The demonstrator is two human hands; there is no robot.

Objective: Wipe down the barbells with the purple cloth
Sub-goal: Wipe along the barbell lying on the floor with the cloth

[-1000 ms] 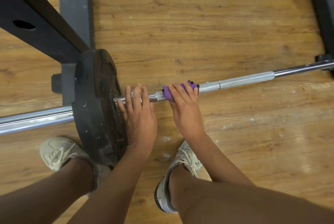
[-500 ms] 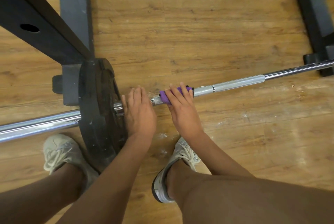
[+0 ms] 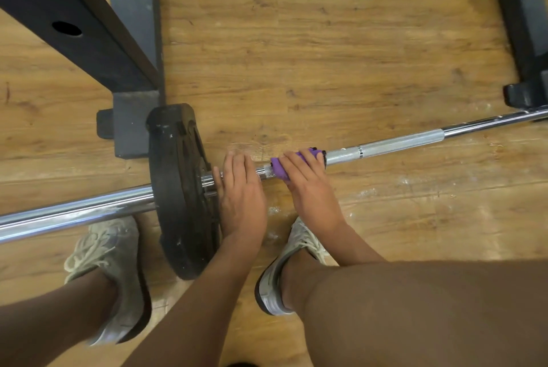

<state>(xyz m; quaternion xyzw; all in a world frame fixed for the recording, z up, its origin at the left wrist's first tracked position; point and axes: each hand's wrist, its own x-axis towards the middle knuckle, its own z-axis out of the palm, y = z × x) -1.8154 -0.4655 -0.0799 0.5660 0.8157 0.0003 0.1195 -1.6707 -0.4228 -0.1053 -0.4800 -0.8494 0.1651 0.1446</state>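
"So where does the soft purple cloth (image 3: 280, 169) sit right now?"

"Wrapped round the long chrome steel barbell (image 3: 400, 141), on the knurled stretch just right of the round black iron weight plate (image 3: 178, 188). The right hand (image 3: 311, 188) grips it from above, fingers (image 3: 299, 163) close together and curled over cloth and bar. The thumb is hidden underneath, so I cannot tell how far it closes."

"And the left hand (image 3: 241, 197)?"

"It rests on the bare bar between plate and cloth, fingers pressed side by side and laid across the steel, thumb toward the plate. To me it reads as a steadying hand, not a wiping one."

"How would you do this stroke well?"

"I'd guess most of the shaft, out toward the black steel rack foot (image 3: 525, 93), is left to do. Squeeze the cloth all the way round, slide it outward along the knurling in one firm pull, and twist the wrist so the underside gets cleaned too. The left hand should press down so the bar doesn't roll on the worn wooden plank floor (image 3: 326, 40). White chalky specks lie on the boards near the pale laced sneaker (image 3: 299, 245), so the knurling likely holds dust that needs pressure."
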